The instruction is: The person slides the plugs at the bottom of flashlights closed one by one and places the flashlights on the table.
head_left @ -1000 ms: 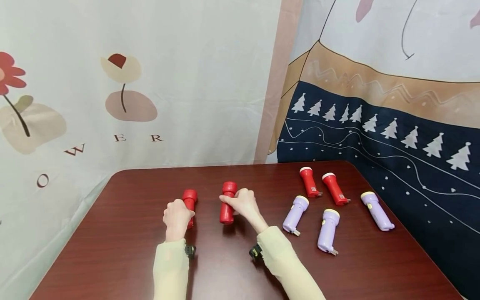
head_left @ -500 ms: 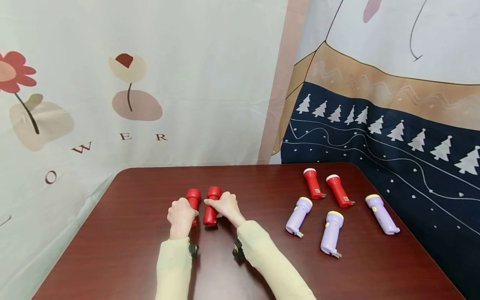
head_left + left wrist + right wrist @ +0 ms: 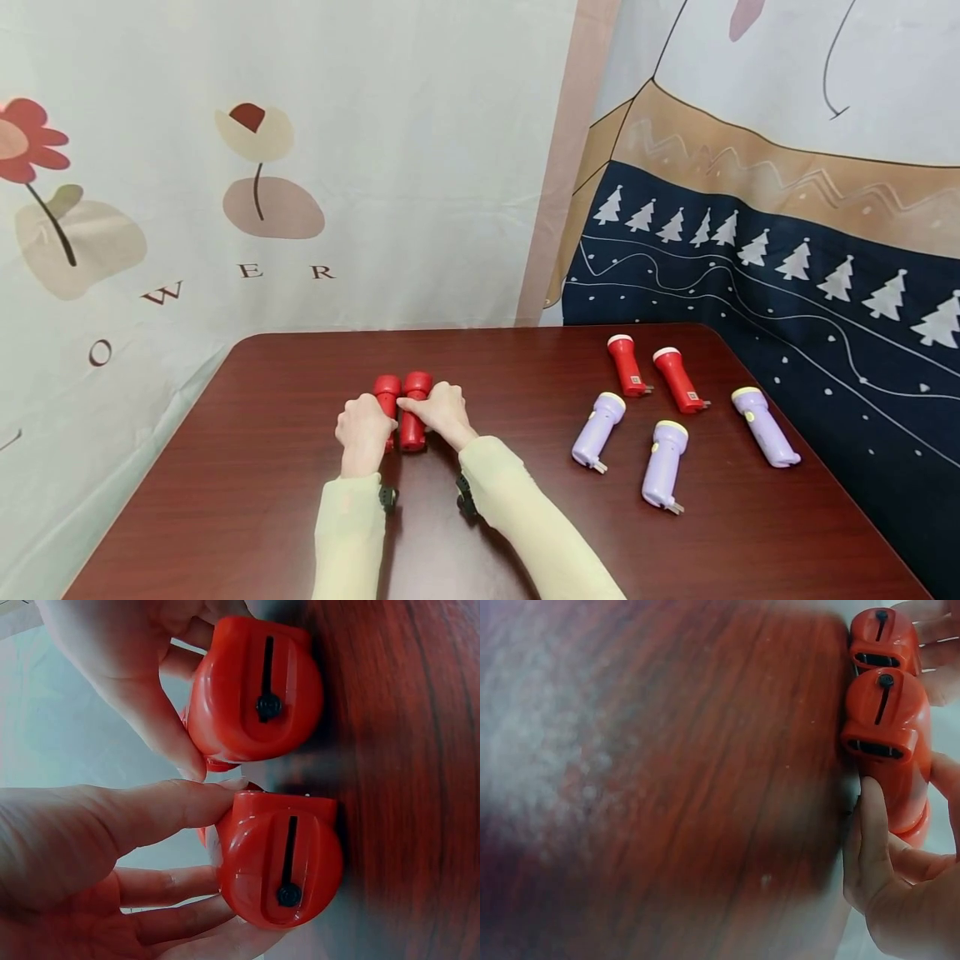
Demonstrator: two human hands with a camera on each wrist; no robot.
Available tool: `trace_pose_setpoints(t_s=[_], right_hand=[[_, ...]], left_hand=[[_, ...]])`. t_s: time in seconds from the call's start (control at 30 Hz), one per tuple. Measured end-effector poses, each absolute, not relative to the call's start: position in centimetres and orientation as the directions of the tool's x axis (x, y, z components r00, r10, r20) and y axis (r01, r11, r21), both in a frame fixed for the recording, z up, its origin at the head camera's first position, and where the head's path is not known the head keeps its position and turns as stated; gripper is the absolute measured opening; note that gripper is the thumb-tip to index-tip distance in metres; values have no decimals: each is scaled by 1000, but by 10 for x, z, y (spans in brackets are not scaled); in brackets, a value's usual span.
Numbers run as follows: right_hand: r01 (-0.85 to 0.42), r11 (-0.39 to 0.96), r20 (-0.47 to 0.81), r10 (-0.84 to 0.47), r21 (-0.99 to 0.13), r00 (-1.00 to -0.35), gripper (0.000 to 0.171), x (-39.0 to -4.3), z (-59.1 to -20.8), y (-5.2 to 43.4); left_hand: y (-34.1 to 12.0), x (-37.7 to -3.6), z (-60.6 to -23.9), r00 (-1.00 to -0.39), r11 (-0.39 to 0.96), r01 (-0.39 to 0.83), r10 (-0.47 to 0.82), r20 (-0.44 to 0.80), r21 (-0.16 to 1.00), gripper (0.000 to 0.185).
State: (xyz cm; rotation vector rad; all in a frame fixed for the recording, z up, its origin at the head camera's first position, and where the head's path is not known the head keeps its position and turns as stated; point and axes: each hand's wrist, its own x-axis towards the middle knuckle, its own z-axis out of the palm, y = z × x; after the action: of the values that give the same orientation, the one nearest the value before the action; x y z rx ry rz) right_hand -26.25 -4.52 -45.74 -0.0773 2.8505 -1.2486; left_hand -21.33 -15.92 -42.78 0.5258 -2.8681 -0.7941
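Note:
Two red flashlights lie side by side on the dark wooden table (image 3: 247,500), left of centre. My left hand (image 3: 365,429) grips the left red flashlight (image 3: 387,390). My right hand (image 3: 442,412) grips the right red flashlight (image 3: 415,400), which is pressed against the first. The left wrist view shows both butt ends: my left hand's fingers (image 3: 150,814) curl round the lower flashlight (image 3: 281,859), and the other hand holds the upper flashlight (image 3: 255,690). In the right wrist view the nearer flashlight (image 3: 889,712) touches the farther flashlight (image 3: 877,637).
On the right half of the table lie two more red flashlights (image 3: 626,365) (image 3: 677,380) and three purple flashlights (image 3: 596,429) (image 3: 662,462) (image 3: 765,425). Patterned cloth hangs behind the table and along its right side.
My right hand has brought its red flashlight leftward and down until it touches the one in my left hand. The left hand has hardly moved.

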Motion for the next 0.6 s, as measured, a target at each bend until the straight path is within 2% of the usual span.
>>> trace_pose_setpoints(t_s=[0.6], right_hand=[[-63, 718, 3, -84, -693, -996, 49, -264, -457, -44]], left_hand=[[-158, -213, -429, -933, 806, -287, -358, 41, 518, 26]])
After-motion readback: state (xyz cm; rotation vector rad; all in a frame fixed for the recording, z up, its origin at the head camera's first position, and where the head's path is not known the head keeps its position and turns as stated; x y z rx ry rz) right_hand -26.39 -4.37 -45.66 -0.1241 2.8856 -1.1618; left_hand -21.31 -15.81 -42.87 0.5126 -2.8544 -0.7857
